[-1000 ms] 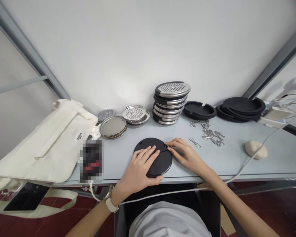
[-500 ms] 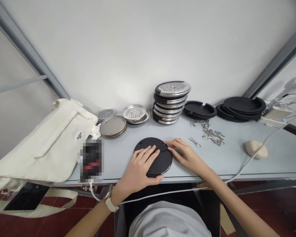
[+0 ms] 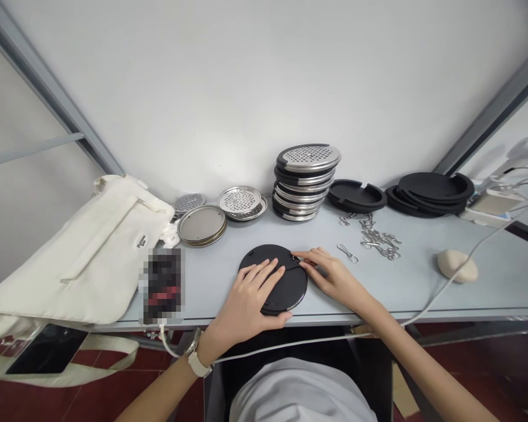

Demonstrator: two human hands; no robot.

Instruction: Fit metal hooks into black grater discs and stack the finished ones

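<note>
Metal clip (image 3: 295, 258) — roughly crosswise, end leftward

Black disc (image 3: 289, 286): before you, round and shallow, lying flat near the front edge of the table (image 3: 418, 293), its middle and lower left covered by your left hand (image 3: 249, 308). Note the small dark mark at its upper left, the thin line running toward its right edge and the shine along the lower right rim. Metal clip (image 3: 296, 259): small, at the disc's upper right edge, pinched and partly hidden by your right hand (image 3: 328, 272).
</note>
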